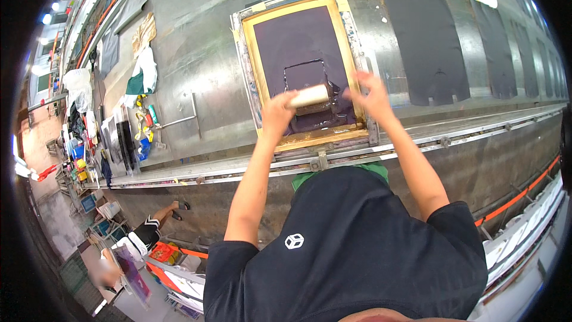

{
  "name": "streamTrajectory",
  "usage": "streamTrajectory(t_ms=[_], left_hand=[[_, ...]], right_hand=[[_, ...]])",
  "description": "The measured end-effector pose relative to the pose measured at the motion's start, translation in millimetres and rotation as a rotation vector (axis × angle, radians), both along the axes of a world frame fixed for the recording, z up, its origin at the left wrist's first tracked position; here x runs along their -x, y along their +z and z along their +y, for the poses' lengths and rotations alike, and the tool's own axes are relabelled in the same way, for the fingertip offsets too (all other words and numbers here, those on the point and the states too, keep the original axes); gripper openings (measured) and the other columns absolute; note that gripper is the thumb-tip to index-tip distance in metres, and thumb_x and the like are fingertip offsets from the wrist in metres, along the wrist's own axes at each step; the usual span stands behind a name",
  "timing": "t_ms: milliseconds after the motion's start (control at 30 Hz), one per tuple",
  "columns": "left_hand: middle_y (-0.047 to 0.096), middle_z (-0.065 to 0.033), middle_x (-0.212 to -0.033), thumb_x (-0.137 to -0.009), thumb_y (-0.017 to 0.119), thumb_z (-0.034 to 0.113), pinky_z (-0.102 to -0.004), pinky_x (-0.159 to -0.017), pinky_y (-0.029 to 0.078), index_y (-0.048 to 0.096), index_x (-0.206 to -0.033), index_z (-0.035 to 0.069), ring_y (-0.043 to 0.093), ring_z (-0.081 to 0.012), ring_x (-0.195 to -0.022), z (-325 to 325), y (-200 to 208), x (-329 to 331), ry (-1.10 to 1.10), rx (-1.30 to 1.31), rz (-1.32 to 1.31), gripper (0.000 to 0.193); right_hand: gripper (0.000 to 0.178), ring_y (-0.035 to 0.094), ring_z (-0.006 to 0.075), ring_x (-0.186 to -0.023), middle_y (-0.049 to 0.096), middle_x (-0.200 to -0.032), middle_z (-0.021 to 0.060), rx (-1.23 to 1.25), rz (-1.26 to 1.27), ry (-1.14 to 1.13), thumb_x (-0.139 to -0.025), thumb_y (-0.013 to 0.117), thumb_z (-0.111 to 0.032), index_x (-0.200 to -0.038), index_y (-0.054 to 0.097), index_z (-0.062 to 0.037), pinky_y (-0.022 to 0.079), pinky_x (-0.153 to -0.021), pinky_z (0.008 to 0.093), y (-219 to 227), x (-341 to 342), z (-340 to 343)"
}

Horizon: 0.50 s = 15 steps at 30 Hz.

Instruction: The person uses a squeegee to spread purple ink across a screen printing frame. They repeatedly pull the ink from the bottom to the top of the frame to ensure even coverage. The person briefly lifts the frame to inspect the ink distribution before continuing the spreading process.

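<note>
A printing screen [256, 59] with a yellow-taped inner border lies on the long metal table in front of me. Its mesh [292, 39] is dark purple, with a rectangular outline in the lower half and dark wet ink around it. My left hand [277, 116] is closed round the left end of a squeegee [311, 96] with a pale handle, which lies across the mesh. Beyond the squeegee's right end, my right hand [372, 98] is over the screen's right border, apart from the handle. Its fingers are spread, somewhat blurred, with nothing visible in them.
Dark flat fabric pieces [423, 42] lie in a row to the right. A metal rail [417, 143] runs along the table's near edge. Cloths [143, 74], a metal bar [179, 120] and small coloured items lie at left. Another person [146, 235] is at lower left.
</note>
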<state>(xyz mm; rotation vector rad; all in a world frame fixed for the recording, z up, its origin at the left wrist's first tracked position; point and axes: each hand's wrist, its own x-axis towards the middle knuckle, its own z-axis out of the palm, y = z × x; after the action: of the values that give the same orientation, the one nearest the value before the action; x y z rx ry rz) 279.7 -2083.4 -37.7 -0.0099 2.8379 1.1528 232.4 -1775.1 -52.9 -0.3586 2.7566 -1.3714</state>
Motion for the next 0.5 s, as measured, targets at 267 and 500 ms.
streamTrajectory(t_ms=[267, 500], left_hand=[[0.074, -0.0074, -0.121, -0.072, 0.073, -0.004, -0.0369, -0.098, 0.055, 0.075, -0.114, 0.01, 0.069, -0.0266, -0.114, 2.1, -9.6, 43.3, -0.008, 0.101, 0.224, 0.045], [0.072, -0.0068, -0.126, -0.072, 0.067, -0.009, -0.0402, -0.098, 0.052, 0.074, -0.116, 0.011, 0.064, -0.0267, -0.126, 40.4, -24.2, -76.2, -0.054, 0.235, 0.39, 0.049]], right_hand=[[0.027, 0.063, 0.0236, -0.076, 0.069, -0.084, 0.0099, 0.132, -0.108, -0.468, -0.096, 0.067, -0.03, -0.118, 0.069, -0.0143, 0.05, -0.076, 0.0381, -57.6, 96.9, 0.8], [0.023, 0.064, 0.0184, -0.072, 0.067, -0.079, 0.0079, 0.186, -0.158, -0.506, -0.1, 0.061, -0.03, -0.115, 0.07, -0.0148, 0.047, -0.066, 0.0381, -36.4, 90.9, 8.4]])
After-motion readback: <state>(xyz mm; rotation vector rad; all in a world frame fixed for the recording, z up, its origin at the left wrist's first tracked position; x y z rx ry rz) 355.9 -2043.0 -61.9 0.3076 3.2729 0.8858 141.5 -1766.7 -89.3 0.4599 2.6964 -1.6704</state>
